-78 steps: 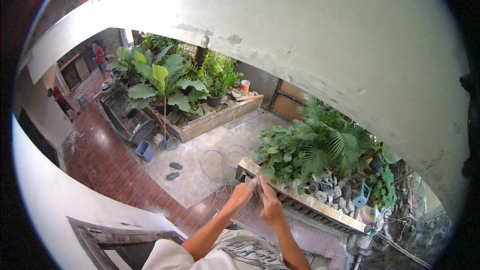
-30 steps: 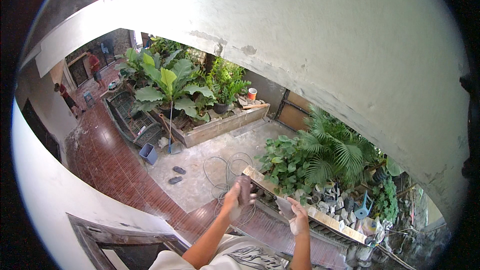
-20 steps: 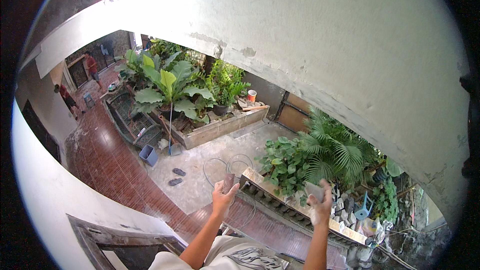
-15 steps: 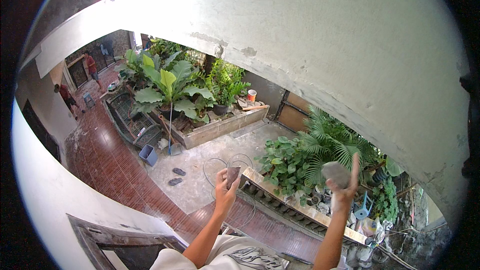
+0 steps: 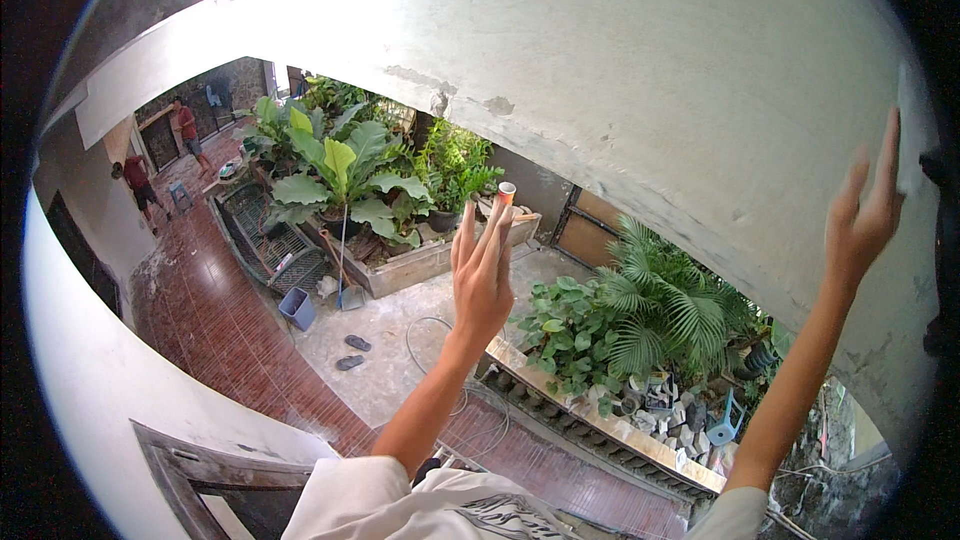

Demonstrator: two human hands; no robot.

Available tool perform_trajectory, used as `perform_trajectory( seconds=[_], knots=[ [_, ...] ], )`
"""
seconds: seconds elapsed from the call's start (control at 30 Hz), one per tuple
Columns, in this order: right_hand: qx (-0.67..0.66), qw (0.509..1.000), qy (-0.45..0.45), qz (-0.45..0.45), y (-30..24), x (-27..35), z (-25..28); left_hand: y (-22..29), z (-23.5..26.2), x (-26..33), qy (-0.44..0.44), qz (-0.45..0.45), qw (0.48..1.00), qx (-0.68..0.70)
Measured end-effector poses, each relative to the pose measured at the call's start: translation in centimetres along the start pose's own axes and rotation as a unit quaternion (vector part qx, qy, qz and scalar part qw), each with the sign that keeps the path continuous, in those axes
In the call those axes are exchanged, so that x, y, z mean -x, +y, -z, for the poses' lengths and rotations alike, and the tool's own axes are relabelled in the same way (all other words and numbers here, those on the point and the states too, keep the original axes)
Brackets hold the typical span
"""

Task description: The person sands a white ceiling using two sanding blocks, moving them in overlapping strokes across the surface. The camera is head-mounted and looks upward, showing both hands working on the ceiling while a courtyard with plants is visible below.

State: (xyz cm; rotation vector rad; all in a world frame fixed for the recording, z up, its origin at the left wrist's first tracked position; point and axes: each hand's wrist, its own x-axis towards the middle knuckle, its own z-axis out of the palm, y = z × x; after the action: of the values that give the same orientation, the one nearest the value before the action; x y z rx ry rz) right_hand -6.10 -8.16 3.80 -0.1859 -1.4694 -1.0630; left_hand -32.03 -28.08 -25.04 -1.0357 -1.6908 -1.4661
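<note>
In the middle of the view my left hand (image 5: 484, 275) is raised in front of the planter, its back toward me and its fingers stretched upward, slightly apart. My right hand (image 5: 868, 215) reaches high to the right, close to the pale plastered wall (image 5: 740, 70); whether it touches I cannot tell. Its fingers are extended and spread, a little blurred. Both palms face away, and the small dark piece and the grey pad seen earlier do not show.
Below lies a courtyard with a planter wall (image 5: 410, 267), leafy plants (image 5: 340, 165), a grey bin (image 5: 297, 309), slippers (image 5: 352, 352) and a hose. Rubble (image 5: 685, 420) and a blue stool (image 5: 727, 420) lie lower right. Two people (image 5: 187, 130) stand at far left. A dark-framed opening (image 5: 240, 475) is near me.
Both hands have risen, the right one far up and to the right toward the wall. Their fingers have straightened, and the dark piece and grey pad have gone out of sight.
</note>
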Motion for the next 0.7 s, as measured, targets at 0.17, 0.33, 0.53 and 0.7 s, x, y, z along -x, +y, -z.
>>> perform_trajectory(
  seconds=[0.17, 0.33, 0.53, 0.7],
  knots=[
    [0.028, 0.998, 0.044, 0.047, -0.1, -2.6, -6.5, 0.8, -3.8, -7.0, 0.034, -0.064, 0.992, -0.101],
    [0.032, 0.996, 0.043, 0.071, 0.7, -1.5, -8.3, 0.3, -6.3, -7.8, 0.11, -0.082, 0.99, -0.02],
    [0.038, 0.999, 0.0, 0.035, 0.8, -1.1, -8.0, -1.3, -7.2, -7.8, 0.113, -0.053, 0.992, 0.026],
    [0.032, 0.998, 0.016, 0.047, 1.1, -1.2, -8.3, -1.5, -8.5, -7.9, 0.093, -0.057, 0.994, -0.003]
  ],
)
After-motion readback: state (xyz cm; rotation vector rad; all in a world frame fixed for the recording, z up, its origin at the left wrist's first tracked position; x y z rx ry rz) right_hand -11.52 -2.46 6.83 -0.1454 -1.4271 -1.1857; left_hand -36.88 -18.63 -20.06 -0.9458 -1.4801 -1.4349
